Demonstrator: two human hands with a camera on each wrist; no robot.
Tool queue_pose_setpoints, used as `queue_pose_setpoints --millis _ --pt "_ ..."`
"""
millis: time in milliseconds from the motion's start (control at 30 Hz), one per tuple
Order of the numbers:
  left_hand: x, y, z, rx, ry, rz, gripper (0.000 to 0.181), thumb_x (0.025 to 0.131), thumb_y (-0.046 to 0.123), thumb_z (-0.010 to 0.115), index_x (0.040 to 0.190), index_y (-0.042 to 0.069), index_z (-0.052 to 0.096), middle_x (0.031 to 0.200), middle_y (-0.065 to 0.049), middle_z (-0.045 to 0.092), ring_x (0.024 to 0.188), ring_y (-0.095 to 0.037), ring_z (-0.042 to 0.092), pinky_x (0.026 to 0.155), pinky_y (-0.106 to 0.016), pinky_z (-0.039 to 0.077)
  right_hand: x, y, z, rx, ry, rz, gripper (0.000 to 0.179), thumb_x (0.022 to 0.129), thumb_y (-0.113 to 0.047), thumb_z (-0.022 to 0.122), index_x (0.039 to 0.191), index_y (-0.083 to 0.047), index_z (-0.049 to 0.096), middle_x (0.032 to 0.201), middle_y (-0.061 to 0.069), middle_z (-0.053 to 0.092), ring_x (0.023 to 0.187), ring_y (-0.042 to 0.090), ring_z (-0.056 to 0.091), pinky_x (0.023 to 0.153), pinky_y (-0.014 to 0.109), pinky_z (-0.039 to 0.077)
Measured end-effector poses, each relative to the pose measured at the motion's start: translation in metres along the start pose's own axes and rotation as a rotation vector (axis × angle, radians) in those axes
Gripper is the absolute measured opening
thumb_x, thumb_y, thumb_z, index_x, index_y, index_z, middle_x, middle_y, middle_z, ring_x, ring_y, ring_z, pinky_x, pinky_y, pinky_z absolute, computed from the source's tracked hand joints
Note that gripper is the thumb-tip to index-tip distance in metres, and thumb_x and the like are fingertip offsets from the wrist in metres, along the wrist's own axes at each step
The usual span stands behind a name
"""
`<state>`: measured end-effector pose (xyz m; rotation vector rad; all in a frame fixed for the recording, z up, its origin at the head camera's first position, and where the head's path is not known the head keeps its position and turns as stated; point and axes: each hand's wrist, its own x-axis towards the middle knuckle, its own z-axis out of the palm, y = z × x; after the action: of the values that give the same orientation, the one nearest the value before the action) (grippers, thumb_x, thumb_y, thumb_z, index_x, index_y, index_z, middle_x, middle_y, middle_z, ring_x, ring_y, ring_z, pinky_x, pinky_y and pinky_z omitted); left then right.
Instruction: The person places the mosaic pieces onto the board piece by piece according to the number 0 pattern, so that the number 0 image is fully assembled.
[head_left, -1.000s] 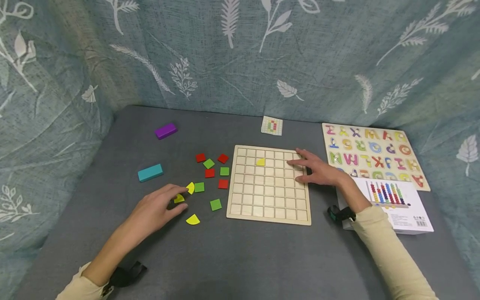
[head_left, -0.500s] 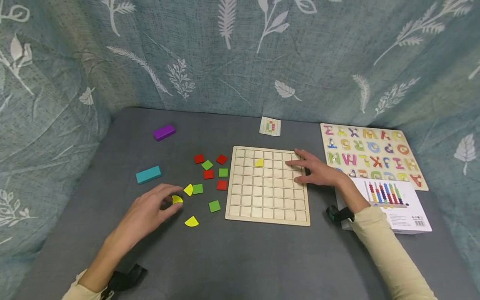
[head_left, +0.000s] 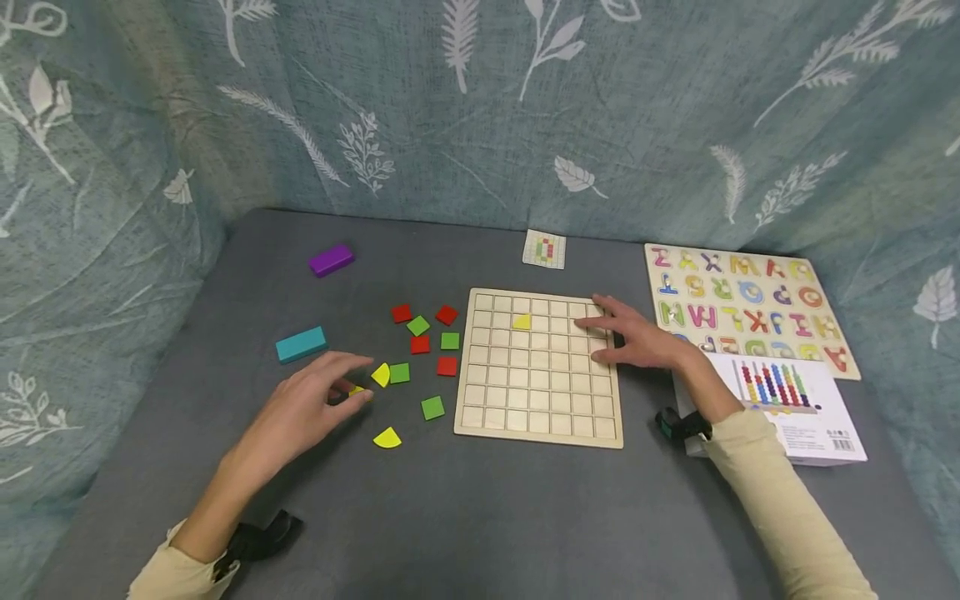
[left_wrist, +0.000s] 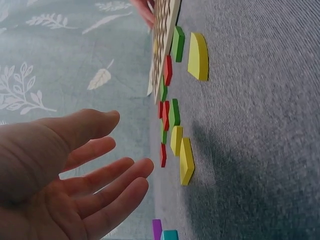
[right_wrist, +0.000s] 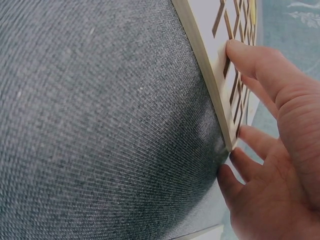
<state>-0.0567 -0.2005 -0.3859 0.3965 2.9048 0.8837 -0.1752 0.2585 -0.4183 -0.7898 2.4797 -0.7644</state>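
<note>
My left hand (head_left: 303,407) hovers at the left of the loose tiles, its thumb and fingers apart. Under it is a yellow quarter-round tile (left_wrist: 187,161), partly hidden by the fingers in the head view. The left wrist view shows that tile lying on the cloth, apart from the hand. Another yellow tile (head_left: 381,375) lies just beyond the fingertips, and a third yellow tile (head_left: 387,438) is nearer the front. The right hand (head_left: 637,340) rests spread fingers on the right edge of a wooden grid board (head_left: 538,360). One yellow tile (head_left: 522,322) sits on the board's upper part.
Several red tiles (head_left: 447,366) and green tiles (head_left: 432,407) lie left of the board. A teal block (head_left: 302,344) and a purple block (head_left: 332,260) are farther left. A pattern card (head_left: 543,249) lies behind the board. At right, a white box (head_left: 806,417) overlaps a letter puzzle (head_left: 738,304).
My left hand has shifted slightly away from the front edge, and its fingertips have come off the middle yellow tile. The right hand has stayed on the board.
</note>
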Motion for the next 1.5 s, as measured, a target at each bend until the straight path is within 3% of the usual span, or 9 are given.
queue_pose_setpoints --millis 367,700,1033,1300,1500 --pt "0.011 0.005 0.005 -0.01 -0.023 0.044 0.042 0.088 0.018 0.071 0.128 0.01 0.061 0.123 -0.008 0.062 0.096 -0.023 0.07 0.079 -0.046 0.054 0.0 -0.001 -0.003 0.002 -0.002 0.006 0.056 0.092 -0.018 0.066 0.142 -0.006 0.047 0.159 0.029 0.01 0.146 0.05 0.007 0.112 0.067 0.016" --pt "0.023 0.001 0.007 0.108 -0.06 0.091 0.041 0.086 0.015 0.073 0.125 0.009 0.063 0.121 -0.007 0.062 0.095 -0.021 0.068 0.076 -0.043 0.053 -0.001 -0.002 -0.004 0.013 -0.01 0.009 0.056 0.092 -0.02 0.066 0.143 -0.006 0.047 0.159 0.028 0.009 0.146 0.05 0.006 0.112 0.067 0.015" --pt "0.033 0.003 0.007 0.15 -0.149 0.106 0.046 0.084 0.011 0.074 0.129 0.009 0.061 0.13 -0.011 0.058 0.117 -0.031 0.058 0.092 -0.051 0.049 0.0 -0.002 -0.002 0.01 -0.011 -0.009 0.056 0.092 -0.018 0.066 0.142 -0.004 0.047 0.158 0.031 0.01 0.145 0.052 0.006 0.111 0.068 0.015" --pt "0.037 0.004 0.009 0.174 -0.199 0.114 0.053 0.084 0.007 0.073 0.135 0.01 0.056 0.134 -0.012 0.057 0.118 -0.035 0.056 0.093 -0.053 0.047 0.0 -0.002 -0.003 0.017 -0.01 -0.009 0.056 0.091 -0.015 0.066 0.142 -0.002 0.047 0.158 0.032 0.01 0.145 0.052 0.006 0.111 0.068 0.015" --pt "0.039 0.003 0.008 0.166 -0.199 0.124 0.056 0.083 0.006 0.074 0.136 0.009 0.054 0.134 -0.013 0.058 0.118 -0.035 0.057 0.095 -0.053 0.046 0.0 -0.002 -0.003 0.022 -0.015 0.003 0.056 0.091 -0.016 0.066 0.142 -0.003 0.046 0.158 0.031 0.009 0.146 0.052 0.005 0.111 0.068 0.014"
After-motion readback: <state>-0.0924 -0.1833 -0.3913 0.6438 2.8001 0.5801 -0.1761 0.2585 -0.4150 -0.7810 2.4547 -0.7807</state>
